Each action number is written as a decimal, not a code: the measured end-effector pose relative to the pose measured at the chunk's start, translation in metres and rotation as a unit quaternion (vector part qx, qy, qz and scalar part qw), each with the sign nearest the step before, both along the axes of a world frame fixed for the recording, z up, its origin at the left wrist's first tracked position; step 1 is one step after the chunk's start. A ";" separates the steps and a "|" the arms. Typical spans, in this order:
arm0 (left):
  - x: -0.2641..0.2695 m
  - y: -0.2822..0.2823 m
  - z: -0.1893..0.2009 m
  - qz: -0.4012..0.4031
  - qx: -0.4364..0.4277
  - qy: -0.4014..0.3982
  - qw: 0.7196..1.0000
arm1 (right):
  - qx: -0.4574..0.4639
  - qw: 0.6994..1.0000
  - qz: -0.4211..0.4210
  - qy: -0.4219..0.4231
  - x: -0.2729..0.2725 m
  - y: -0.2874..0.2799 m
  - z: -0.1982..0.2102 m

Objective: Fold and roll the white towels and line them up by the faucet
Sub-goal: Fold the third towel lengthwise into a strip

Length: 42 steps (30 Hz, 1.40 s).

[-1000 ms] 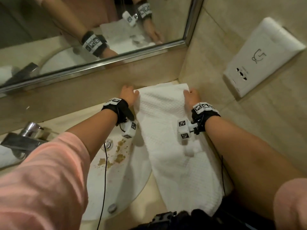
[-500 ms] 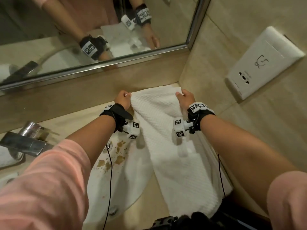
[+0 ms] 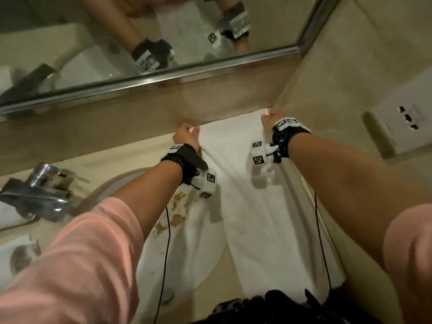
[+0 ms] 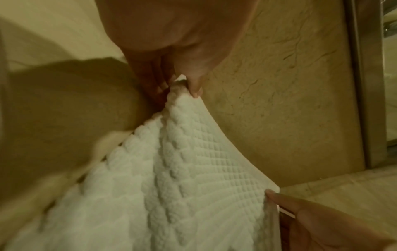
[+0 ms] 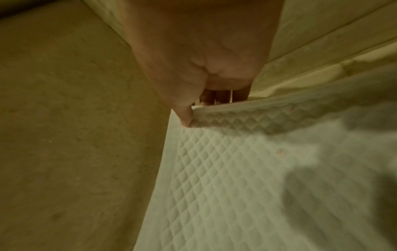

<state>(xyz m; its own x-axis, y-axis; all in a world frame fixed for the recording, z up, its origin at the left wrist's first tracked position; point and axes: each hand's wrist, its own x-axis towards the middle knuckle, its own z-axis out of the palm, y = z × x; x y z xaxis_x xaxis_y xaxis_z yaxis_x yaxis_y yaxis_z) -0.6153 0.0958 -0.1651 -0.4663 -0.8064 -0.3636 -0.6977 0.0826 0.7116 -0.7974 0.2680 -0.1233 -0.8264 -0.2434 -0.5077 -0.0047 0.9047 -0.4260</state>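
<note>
Holding the far edge of a white towel (image 3: 261, 206), the left hand (image 3: 185, 136) pinches the far left corner and the right hand (image 3: 268, 118) pinches the far right corner. In the left wrist view the thumb and fingers (image 4: 194, 84) are squeezed together on a bunched corner of the bumpy cloth. In the right wrist view the thumb (image 5: 185, 117) presses on the edge with the other fingers tucked behind it. The towel lies long and flat on the beige counter (image 3: 112, 160), from the far wall down to the near edge, in the right corner by the side wall. Its left side hangs a little over the white sink (image 3: 187, 249). Inside the sink bowl there are brown spots (image 3: 176, 218) near the far side, and a round metal drain (image 3: 168, 295) sits at the near side. A shiny metal faucet (image 3: 35, 190) stands at the far left, well apart from the towel. Something white (image 3: 10, 216) lies just under the faucet, but it is too cut off to tell what it is. A white wall plate (image 3: 402, 122) with dark socket holes sits on the right wall; its faint marks are too small to read. Both wrists wear black bands (image 3: 187, 157) with white blocks showing black and white square patterns. A mirror (image 3: 140, 43) runs along the far wall.
</note>
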 end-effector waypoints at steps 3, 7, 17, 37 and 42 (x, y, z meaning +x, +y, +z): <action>-0.003 0.001 -0.003 -0.002 -0.005 -0.011 1.000 | 0.031 0.999 0.011 -0.012 -0.001 0.003 -0.010; -0.009 -0.001 0.003 0.017 0.038 -0.028 0.999 | -0.008 1.000 -0.023 -0.005 -0.009 -0.001 -0.025; -0.011 -0.009 -0.003 0.012 0.044 -0.024 0.999 | -0.123 0.987 -0.075 0.069 -0.012 -0.012 -0.043; 0.001 -0.009 -0.013 -0.074 -0.083 0.020 0.994 | -0.030 0.990 -0.070 0.114 -0.015 -0.022 -0.057; -0.003 -0.004 -0.010 -0.035 -0.079 -0.008 0.996 | -0.031 0.989 -0.078 0.125 -0.017 -0.023 -0.058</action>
